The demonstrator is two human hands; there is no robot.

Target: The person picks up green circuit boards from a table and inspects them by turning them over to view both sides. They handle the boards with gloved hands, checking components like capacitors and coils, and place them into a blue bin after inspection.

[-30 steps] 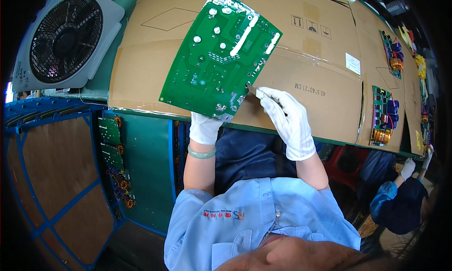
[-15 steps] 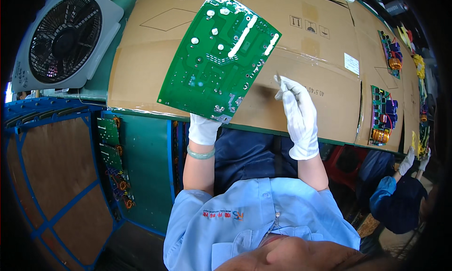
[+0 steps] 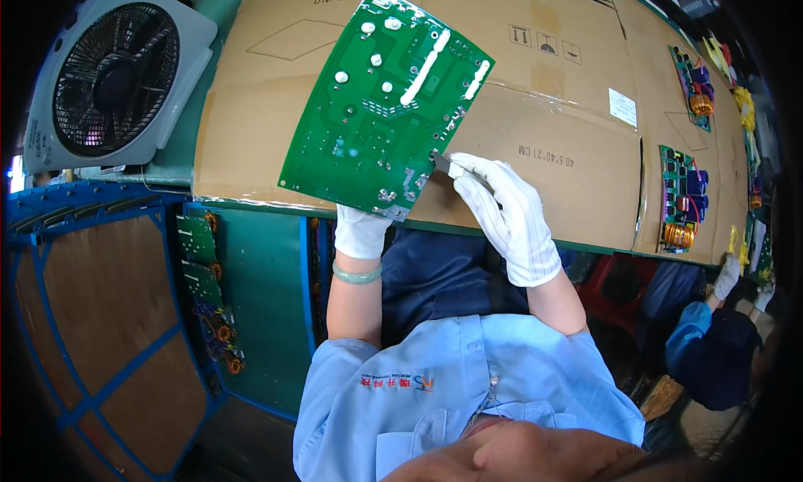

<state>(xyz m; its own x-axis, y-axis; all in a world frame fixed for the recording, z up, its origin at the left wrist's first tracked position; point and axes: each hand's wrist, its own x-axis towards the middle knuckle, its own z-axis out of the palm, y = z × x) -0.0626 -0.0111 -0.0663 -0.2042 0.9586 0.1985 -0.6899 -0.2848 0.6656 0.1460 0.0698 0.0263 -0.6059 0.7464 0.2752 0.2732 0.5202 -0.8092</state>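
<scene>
A green circuit board [image 3: 351, 118] is held up at a tilt, its underside with solder joints and white blobs and strips showing. My left hand [image 3: 363, 231], in a white glove, grips it at the near edge; the fingers are hidden behind the board. In its white glove, my right hand [image 3: 502, 210] pinches a small flat grey metal blade [image 3: 442, 161]. The blade's tip meets the board's right edge near its lower part.
Flattened cardboard [image 3: 569, 135] covers the bench. A grey box fan [image 3: 113, 80] stands at the left. Two assembled boards with coils [image 3: 684, 197] lie at the right. More boards [image 3: 199, 239] rest in a blue rack below left. A co-worker [image 3: 715, 348] is at the right.
My right hand has moved left and slightly down, bringing the blade from beside the board to its right edge. The board has barely shifted.
</scene>
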